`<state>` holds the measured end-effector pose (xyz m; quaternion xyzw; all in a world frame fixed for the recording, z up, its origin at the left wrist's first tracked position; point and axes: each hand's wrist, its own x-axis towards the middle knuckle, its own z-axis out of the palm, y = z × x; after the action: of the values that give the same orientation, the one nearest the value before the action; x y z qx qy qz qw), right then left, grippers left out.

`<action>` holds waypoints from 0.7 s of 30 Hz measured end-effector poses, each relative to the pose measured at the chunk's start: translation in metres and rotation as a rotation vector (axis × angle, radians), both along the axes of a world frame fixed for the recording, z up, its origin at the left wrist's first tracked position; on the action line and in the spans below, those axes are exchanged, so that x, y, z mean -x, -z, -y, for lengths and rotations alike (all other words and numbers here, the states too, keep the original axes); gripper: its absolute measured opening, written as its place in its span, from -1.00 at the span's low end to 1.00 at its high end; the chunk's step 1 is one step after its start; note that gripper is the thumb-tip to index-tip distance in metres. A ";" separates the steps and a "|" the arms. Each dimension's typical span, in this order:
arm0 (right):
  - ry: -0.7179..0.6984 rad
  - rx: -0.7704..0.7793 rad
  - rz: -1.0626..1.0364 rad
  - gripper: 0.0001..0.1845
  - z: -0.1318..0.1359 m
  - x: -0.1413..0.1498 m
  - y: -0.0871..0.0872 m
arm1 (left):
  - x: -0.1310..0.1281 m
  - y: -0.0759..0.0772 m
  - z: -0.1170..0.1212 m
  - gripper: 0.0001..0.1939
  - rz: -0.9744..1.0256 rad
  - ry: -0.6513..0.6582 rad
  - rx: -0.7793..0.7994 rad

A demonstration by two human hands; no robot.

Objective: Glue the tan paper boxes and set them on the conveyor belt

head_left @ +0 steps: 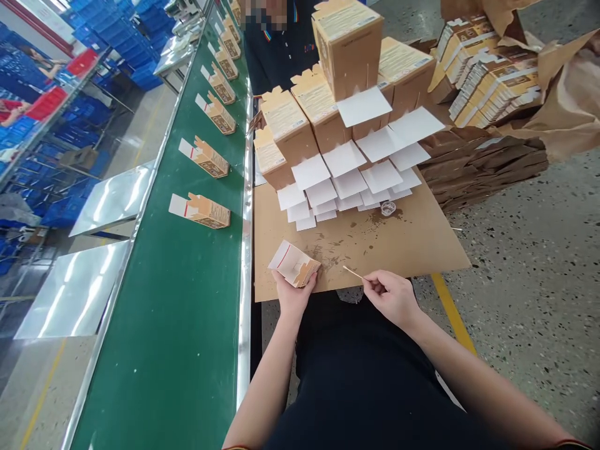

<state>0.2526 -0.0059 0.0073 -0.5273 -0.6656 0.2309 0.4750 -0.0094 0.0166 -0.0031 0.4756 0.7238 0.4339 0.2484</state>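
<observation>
Only illegible small print on the stacked cartons [315,100] and conveyor boxes [212,214].

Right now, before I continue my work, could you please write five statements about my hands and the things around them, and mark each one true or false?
1. The left hand holds an open carton. True.
2. The right hand is empty. False: the right hand holds a thin stick between its fingertips.
3. The thin stick touches the held carton. False: there is a gap between them.
4. A row of cartons is on the green surface. True.
5. The small clear dish is on the green surface. False: it is on the brown board, near the stacked boxes.
</observation>
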 end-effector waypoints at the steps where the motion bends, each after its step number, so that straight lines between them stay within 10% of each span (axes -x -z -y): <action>1: 0.000 -0.008 -0.003 -0.81 0.000 0.000 0.000 | -0.001 0.000 -0.001 -0.20 -0.006 0.003 0.005; 7: 0.024 -0.012 -0.010 -0.80 -0.002 -0.005 -0.004 | 0.024 -0.010 -0.006 -0.13 0.025 -0.035 -0.060; 12: 0.145 0.038 -0.010 -0.71 -0.003 -0.015 -0.008 | 0.126 -0.029 -0.021 -0.03 0.117 -0.370 -0.320; 16: 0.195 0.023 -0.026 -0.67 -0.011 -0.020 -0.010 | 0.196 -0.037 -0.032 0.03 0.113 -0.481 -0.207; 21: 0.240 -0.034 -0.014 -0.72 -0.015 -0.033 -0.016 | 0.198 -0.030 -0.011 -0.05 0.001 -0.651 -0.177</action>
<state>0.2854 0.0094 0.0236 -0.5934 -0.5981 0.1646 0.5128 -0.2071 0.0278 0.0268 0.2390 0.7969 0.5521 0.0550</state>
